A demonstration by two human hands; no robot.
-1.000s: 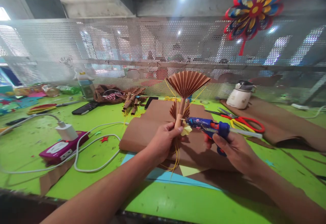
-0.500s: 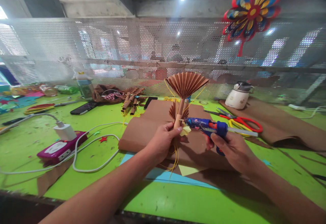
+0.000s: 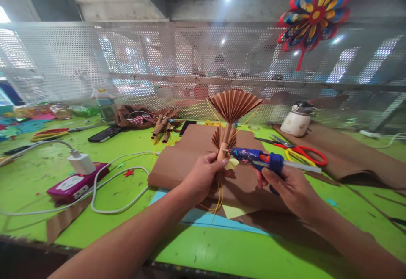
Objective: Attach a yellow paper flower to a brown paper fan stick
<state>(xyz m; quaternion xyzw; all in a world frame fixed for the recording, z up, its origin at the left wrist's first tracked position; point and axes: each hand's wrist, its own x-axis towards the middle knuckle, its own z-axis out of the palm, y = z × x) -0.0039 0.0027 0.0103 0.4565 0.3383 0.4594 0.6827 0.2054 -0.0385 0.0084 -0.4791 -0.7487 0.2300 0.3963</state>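
My left hand (image 3: 204, 174) grips the lower end of a rolled brown paper tube (image 3: 226, 137). A pleated brown paper fan (image 3: 235, 104) spreads from the tube's top, and a smaller pleated piece (image 3: 217, 137) shows behind it. Yellow strings (image 3: 218, 198) hang below the hand, beside a small pale yellow folded paper piece (image 3: 232, 164). In my right hand (image 3: 293, 188) is a blue hot glue gun (image 3: 256, 157) with a glue stick out of its back. Its nozzle is at the tube just above my left thumb; whether it touches, I cannot tell.
Brown paper (image 3: 184, 164) lies over blue sheets (image 3: 222, 222) under my hands. Scissors (image 3: 304, 152) and a white bottle (image 3: 296, 119) stand to the right. At left are a purple power strip (image 3: 76, 186) with a white cable, a phone (image 3: 104, 133) and several paper rolls (image 3: 163, 124).
Almost nothing differs. The fan and tube sit very slightly further right, with the glue gun's nozzle still at the tube.
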